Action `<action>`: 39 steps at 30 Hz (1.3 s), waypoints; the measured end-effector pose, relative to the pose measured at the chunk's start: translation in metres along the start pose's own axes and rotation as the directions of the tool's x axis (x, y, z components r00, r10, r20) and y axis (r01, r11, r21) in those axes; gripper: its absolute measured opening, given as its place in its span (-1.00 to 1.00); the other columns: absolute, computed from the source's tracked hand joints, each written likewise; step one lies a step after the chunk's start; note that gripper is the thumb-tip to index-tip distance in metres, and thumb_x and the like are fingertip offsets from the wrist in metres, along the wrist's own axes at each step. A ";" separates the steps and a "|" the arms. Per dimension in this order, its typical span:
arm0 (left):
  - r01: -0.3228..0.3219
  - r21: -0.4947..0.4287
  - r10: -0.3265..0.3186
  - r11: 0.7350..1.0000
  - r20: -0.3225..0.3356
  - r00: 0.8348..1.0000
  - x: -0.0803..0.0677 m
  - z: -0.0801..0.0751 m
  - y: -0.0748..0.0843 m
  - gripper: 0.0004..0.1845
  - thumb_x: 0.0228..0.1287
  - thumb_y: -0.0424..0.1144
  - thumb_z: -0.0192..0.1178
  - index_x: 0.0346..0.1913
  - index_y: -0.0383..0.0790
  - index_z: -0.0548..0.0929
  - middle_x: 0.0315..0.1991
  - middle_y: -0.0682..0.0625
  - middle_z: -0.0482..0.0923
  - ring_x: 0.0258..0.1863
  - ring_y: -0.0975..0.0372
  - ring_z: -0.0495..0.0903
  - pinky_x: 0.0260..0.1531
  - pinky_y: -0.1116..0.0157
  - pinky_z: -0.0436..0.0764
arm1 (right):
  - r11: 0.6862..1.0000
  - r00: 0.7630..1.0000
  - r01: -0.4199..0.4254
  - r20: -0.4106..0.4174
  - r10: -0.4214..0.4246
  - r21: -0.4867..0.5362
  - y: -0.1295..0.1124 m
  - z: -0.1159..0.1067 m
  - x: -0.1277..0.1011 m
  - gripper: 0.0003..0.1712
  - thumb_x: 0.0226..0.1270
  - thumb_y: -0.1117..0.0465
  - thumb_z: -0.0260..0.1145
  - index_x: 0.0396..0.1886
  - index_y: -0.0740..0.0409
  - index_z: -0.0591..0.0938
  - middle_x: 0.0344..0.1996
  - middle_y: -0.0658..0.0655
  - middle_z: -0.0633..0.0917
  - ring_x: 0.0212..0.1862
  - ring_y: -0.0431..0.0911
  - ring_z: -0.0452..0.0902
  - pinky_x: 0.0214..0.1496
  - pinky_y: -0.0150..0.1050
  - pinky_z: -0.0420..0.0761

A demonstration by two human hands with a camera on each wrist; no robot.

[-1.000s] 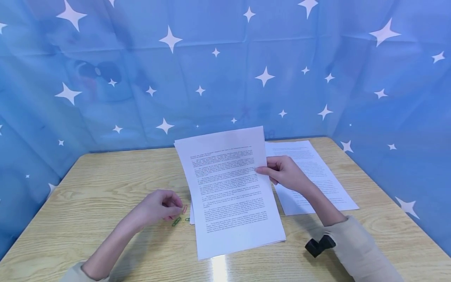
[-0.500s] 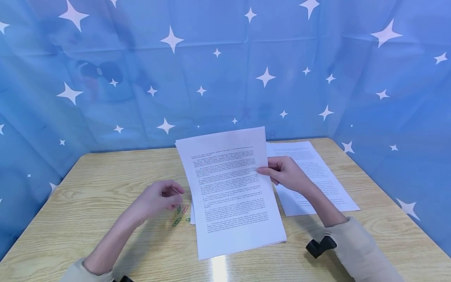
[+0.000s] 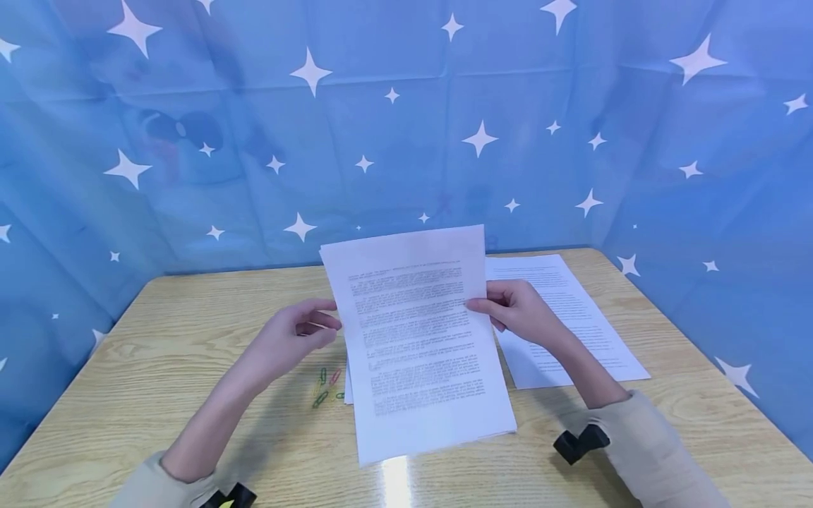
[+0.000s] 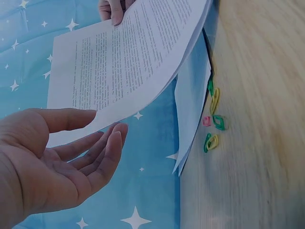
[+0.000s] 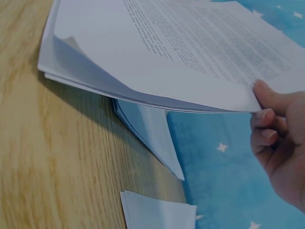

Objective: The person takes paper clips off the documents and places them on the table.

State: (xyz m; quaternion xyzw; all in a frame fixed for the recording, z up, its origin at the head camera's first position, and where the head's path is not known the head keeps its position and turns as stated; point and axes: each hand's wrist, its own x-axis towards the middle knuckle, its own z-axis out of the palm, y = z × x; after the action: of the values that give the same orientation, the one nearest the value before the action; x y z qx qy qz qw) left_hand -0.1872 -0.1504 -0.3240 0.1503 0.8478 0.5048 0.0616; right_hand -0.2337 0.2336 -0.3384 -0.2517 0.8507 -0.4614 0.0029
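A small stack of printed sheets (image 3: 416, 339) is held up tilted over the table. My right hand (image 3: 524, 314) pinches its right edge, thumb on the printed front and curled fingers behind, as the right wrist view confirms. At the opposite edge is my left hand (image 3: 286, 342), fingers loosely extended. In the left wrist view the left thumb (image 4: 71, 118) overlaps the front of the paper, and its fingers (image 4: 112, 150) stay spread apart from the thumb, not pinching. Several coloured paper clips (image 3: 321, 398) lie on the table below the left hand.
Another stack of paper (image 4: 190, 102) lies on the table behind the raised sheets, mostly hidden in the head view. More printed sheets (image 3: 571, 324) lie at the back right of the wooden table (image 3: 190, 339). A blue star-patterned cloth (image 3: 406, 162) hangs behind.
My left hand has risen from beside the paper clips to the left edge of the raised sheets, its fingers extending. The right hand keeps its grip, with the sheets shifting slightly right.
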 end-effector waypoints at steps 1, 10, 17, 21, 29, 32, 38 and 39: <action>-0.005 -0.006 0.005 1.000 -0.005 1.000 0.001 0.000 0.001 -0.54 0.41 -0.36 0.22 0.33 -0.34 0.48 0.03 -0.22 0.64 0.00 0.03 0.64 0.02 0.11 0.61 | 1.000 1.000 0.002 -0.005 -0.002 0.001 0.000 0.000 0.000 -0.83 0.46 0.20 0.33 -0.05 0.12 0.73 -0.73 0.09 0.41 -0.71 -0.05 0.24 -0.68 -0.29 0.14; -0.021 -0.077 0.017 0.997 -0.056 0.998 0.012 0.007 0.016 -0.53 0.42 -0.28 0.26 0.32 -0.30 0.49 0.04 -0.19 0.62 0.00 0.03 0.64 0.06 0.09 0.57 | 0.999 0.999 0.001 -0.034 0.000 0.041 -0.001 -0.005 0.000 -0.80 0.47 0.20 0.33 -0.02 0.15 0.73 -0.76 0.12 0.38 -0.73 -0.07 0.18 -0.72 -0.27 0.09; -0.063 -0.087 0.060 0.994 -0.036 0.998 0.022 0.013 0.024 -0.64 0.44 -0.30 0.24 0.21 -0.36 0.56 -0.09 -0.18 0.67 -0.14 0.06 0.63 -0.09 0.16 0.61 | 0.996 0.998 0.014 -0.060 -0.008 0.089 -0.002 -0.009 -0.002 -0.74 0.48 0.21 0.31 0.08 0.16 0.71 -0.77 0.16 0.37 -0.74 -0.05 0.17 -0.74 -0.24 0.08; -0.077 -0.091 0.075 0.993 -0.029 0.997 0.025 0.014 0.025 -0.74 0.46 -0.32 0.22 0.10 -0.37 0.61 -0.15 -0.17 0.68 -0.22 0.08 0.62 -0.19 0.21 0.66 | 0.990 0.996 0.035 -0.083 -0.024 0.133 0.000 -0.011 -0.002 -0.72 0.50 0.25 0.28 0.11 0.22 0.69 -0.74 0.17 0.41 -0.75 -0.04 0.16 -0.73 -0.22 0.11; -0.061 -0.089 0.061 0.994 0.001 0.998 0.026 0.013 0.025 -0.80 0.49 -0.33 0.17 0.00 -0.39 0.69 -0.21 -0.13 0.73 -0.34 0.13 0.62 -0.32 0.27 0.65 | 0.974 0.992 0.044 -0.125 -0.017 0.221 0.003 -0.010 0.001 -0.67 0.52 0.21 0.27 0.17 0.22 0.67 -0.37 0.14 0.74 -0.75 -0.06 0.15 -0.71 -0.23 0.14; -0.051 -0.077 0.049 0.996 -0.026 0.998 0.026 0.012 0.024 -0.81 0.49 -0.34 0.18 -0.02 -0.41 0.70 -0.25 -0.14 0.73 -0.38 0.13 0.60 -0.37 0.31 0.63 | 0.970 0.991 0.036 -0.130 -0.004 0.241 0.001 -0.008 0.001 -0.67 0.51 0.19 0.28 0.16 0.21 0.67 -0.39 0.12 0.74 -0.75 -0.07 0.15 -0.71 -0.23 0.13; -0.004 -0.051 -0.001 0.999 -0.096 0.995 0.025 0.009 0.022 -0.81 0.48 -0.36 0.18 -0.05 -0.43 0.70 -0.31 -0.14 0.70 -0.43 0.13 0.55 -0.44 0.34 0.56 | 0.968 0.991 0.034 -0.136 0.000 0.248 -0.004 -0.002 0.002 -0.72 0.52 0.17 0.27 0.05 0.24 0.68 -0.68 0.10 0.49 -0.72 -0.06 0.19 -0.71 -0.19 0.17; 0.011 -0.045 -0.016 0.999 -0.108 0.994 0.025 0.008 0.022 -0.82 0.48 -0.35 0.18 -0.06 -0.42 0.70 -0.31 -0.13 0.70 -0.43 0.13 0.54 -0.44 0.34 0.56 | 0.969 0.991 0.033 -0.132 -0.001 0.245 -0.005 0.000 0.003 -0.72 0.52 0.17 0.27 0.05 0.24 0.68 -0.70 0.11 0.45 -0.72 -0.05 0.21 -0.70 -0.19 0.19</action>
State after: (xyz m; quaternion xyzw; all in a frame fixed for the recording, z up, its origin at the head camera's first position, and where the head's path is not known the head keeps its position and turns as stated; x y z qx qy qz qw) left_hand -0.2047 -0.1260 -0.3077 0.1157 0.8393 0.5307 0.0224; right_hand -0.2337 0.2302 -0.3336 -0.2257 0.7829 -0.5792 -0.0257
